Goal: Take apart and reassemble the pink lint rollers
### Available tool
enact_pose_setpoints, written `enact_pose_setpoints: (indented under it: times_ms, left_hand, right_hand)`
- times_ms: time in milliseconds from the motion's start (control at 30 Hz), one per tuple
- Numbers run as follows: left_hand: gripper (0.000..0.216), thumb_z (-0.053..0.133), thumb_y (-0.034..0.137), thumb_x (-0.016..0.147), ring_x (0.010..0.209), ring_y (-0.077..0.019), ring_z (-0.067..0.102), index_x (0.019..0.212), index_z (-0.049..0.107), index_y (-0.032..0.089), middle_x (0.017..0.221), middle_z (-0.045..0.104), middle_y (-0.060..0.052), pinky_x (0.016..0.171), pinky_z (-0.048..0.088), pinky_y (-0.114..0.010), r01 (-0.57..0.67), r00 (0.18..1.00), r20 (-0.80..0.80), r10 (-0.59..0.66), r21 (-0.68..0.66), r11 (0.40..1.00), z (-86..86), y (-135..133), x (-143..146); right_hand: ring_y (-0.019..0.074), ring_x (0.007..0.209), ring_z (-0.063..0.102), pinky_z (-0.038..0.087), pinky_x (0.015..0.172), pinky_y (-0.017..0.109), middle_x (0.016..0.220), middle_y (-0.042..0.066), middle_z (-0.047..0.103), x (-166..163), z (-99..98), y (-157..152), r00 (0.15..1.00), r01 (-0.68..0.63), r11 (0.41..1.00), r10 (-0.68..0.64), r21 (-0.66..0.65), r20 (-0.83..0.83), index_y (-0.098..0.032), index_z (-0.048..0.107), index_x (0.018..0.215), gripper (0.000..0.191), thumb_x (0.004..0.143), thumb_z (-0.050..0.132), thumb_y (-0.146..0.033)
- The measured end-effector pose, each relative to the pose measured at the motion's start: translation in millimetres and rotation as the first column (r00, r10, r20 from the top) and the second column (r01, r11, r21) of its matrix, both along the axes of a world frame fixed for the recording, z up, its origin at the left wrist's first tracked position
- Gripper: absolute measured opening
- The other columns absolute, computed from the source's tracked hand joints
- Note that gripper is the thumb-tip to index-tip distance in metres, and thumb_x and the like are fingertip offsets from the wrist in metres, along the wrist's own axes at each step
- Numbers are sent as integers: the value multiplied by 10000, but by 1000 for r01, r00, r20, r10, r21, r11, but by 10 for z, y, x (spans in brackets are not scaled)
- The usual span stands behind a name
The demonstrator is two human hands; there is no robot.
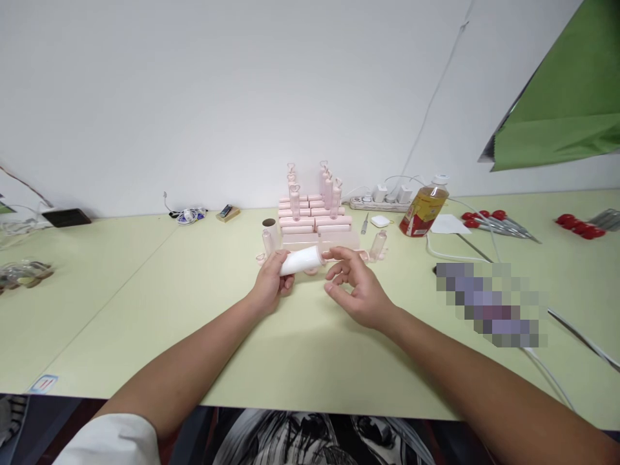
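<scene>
My left hand (272,279) is closed around the left end of a white lint roller roll (301,260), which is held above the table with its right end tilted slightly up. A pinkish rim shows at that right end. Beside it is my right hand (357,289), fingers curved and apart; its index fingertip is at the roll's end, and I cannot tell if it touches. Just beyond lie stacked pink roller cases (334,221). Clear pink handles with heart-shaped loops (295,201) stand on and around them, one handle (378,245) on the right. A cardboard tube (269,225) stands at left.
A drink bottle (425,206) stands right of a power strip (380,204). A screwdriver (365,224) and white box (380,221) lie nearby. Red-tipped tools (498,225), white cables and a blurred phone-like object (487,307) are at right. Coiled cable (188,216) lies back left.
</scene>
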State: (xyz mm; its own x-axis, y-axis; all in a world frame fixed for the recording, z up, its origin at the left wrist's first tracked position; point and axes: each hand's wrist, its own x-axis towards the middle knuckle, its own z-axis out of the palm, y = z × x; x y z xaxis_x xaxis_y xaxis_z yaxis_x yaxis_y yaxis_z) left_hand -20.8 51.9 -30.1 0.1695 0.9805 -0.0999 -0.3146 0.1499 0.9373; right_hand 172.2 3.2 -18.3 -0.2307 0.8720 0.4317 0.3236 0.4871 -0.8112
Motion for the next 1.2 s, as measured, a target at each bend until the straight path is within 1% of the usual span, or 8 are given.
enact_pose_setpoints:
  times_ms: [100, 233, 267, 400, 533, 700, 933, 1200]
  left_hand:
    - [389, 632, 517, 757, 371, -53, 408, 931, 488, 201, 648, 555, 43, 339, 241, -172, 24, 999, 48, -27, 56, 998, 12, -4, -10]
    - [386, 670, 474, 735, 393, -55, 457, 926, 471, 205, 762, 606, 22, 333, 295, -173, 45, 997, 54, -49, 79, 996, -28, 12, -20]
    - [382, 671, 470, 737, 397, -60, 466, 926, 471, 205, 758, 606, 21, 332, 312, -175, 46, 997, 50, -50, 84, 995, -40, 19, -22]
    - [371, 667, 458, 745, 404, -74, 486, 934, 473, 206, 732, 602, 21, 332, 354, -185, 39, 997, 55, -45, 95, 995, -59, 28, -19]
    - [378, 666, 463, 744, 400, -87, 494, 947, 474, 209, 667, 576, 35, 334, 359, -190, 42, 998, 52, -48, 103, 994, -51, 16, -11]
    - [399, 683, 494, 725, 434, -88, 486, 929, 510, 199, 644, 538, 40, 364, 362, -195, 29, 998, 46, -33, 72, 997, -77, 22, -1]
    - [448, 752, 493, 665, 595, -103, 516, 926, 532, 204, 728, 560, 24, 502, 414, -205, 2, 1000, 24, -2, 27, 1000, -54, -2, 18]
    - [424, 731, 531, 681, 607, -111, 515, 883, 545, 209, 727, 557, 18, 520, 395, -213, -1, 1000, -18, 1, 14, 1000, -17, -20, 27]
  right_hand:
    - [161, 769, 587, 493, 607, 283, 1083, 70, 593, 133, 30, 104, 978, 207, 967, -201, 149, -56, -245, 495, 1161, 346, 825, 574, -250]
    - [154, 684, 554, 475, 636, 300, 937, 51, 610, 424, 122, 315, 828, 558, 785, -549, 268, -115, -202, 570, 1039, 232, 820, 555, -277]
    - [150, 653, 548, 463, 618, 296, 925, 49, 623, 485, 133, 366, 813, 572, 783, -580, 244, -47, -196, 584, 1043, 240, 822, 545, -281]
    - [197, 762, 608, 434, 680, 310, 995, 87, 679, 569, 109, 494, 755, 447, 887, -442, 114, 484, -172, 655, 1012, 252, 829, 495, -241]
    - [253, 858, 624, 378, 626, 304, 958, 86, 704, 533, 112, 484, 580, 456, 890, -313, 19, 752, -214, 661, 1050, 307, 860, 421, -232]
    - [295, 933, 628, 366, 609, 309, 1084, 116, 693, 621, 185, 441, 458, 505, 862, -218, -50, 862, -243, 591, 1222, 417, 840, 425, -228]
    - [314, 1059, 597, 419, 718, 341, 1208, 136, 652, 628, 124, 477, 456, 493, 861, -136, -122, 880, -231, 524, 1355, 567, 790, 470, -215]
    - [285, 924, 615, 365, 618, 313, 1002, 108, 698, 554, 196, 424, 414, 497, 864, -158, -77, 896, -212, 663, 997, 279, 768, 506, -235]
